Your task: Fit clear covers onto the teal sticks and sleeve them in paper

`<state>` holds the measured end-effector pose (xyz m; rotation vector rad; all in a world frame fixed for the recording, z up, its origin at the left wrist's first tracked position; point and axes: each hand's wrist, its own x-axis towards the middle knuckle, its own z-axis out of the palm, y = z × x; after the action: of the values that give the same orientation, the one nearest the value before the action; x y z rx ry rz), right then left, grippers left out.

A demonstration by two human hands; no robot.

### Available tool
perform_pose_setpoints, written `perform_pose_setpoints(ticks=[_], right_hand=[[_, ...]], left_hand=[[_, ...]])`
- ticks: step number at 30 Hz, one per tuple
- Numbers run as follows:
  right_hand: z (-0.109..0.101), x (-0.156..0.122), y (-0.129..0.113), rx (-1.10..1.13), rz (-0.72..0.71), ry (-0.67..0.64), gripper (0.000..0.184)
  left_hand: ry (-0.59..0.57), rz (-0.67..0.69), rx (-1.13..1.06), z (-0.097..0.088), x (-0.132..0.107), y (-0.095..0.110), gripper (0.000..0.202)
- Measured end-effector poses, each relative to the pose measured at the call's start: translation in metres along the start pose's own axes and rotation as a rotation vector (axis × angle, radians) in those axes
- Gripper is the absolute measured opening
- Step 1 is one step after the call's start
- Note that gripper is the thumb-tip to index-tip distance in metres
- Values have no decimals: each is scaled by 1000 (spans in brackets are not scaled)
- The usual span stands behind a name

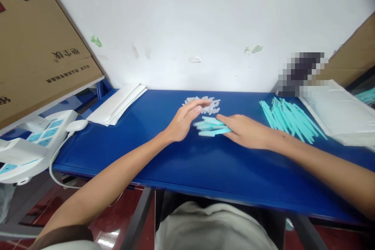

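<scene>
A bunch of thin turquoise sticks, shaped like eyebrow razors, is gripped in my right hand. Their pale ends point left and are slightly blurred. My left hand holds nothing that I can see; its fingers are stretched out, with the palm turned toward the bunch. Just behind both hands lies a small heap of translucent white plastic pieces, like little caps, partly hidden by my left fingers. Right of my right wrist, a larger spread of the same turquoise razors lies on the blue table.
White flat packets lie at the back left. A white power strip with a plugged-in cable stands on the left, below a large cardboard box. At the right is a white padded package. A white wall closes off the back.
</scene>
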<state>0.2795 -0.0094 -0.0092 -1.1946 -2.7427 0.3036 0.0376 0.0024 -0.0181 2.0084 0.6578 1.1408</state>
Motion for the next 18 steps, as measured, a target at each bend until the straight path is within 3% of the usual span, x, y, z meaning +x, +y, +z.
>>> perform_pose_setpoints(ticks=[2,4,6,9,14,18], right_hand=[[3,2,-6,306,7,135,13],[7,5,-13,587,42,272,9],[11,7,-20,805,91,373,20],[11,6,-27,961,147,454,29],[13,2,-27,981,147,508,33],[24,3,-23,1046,188,472,42]], left_hand=[[-4,43,-126,9,11,23,50],[-15,97,-116,20,27,48,45],[-32,150,-87,32,44,71,38],[-166,193,-39,50,68,90,38],[-281,218,108,70,89,83,49],[-299,153,160,67,91,68,58]])
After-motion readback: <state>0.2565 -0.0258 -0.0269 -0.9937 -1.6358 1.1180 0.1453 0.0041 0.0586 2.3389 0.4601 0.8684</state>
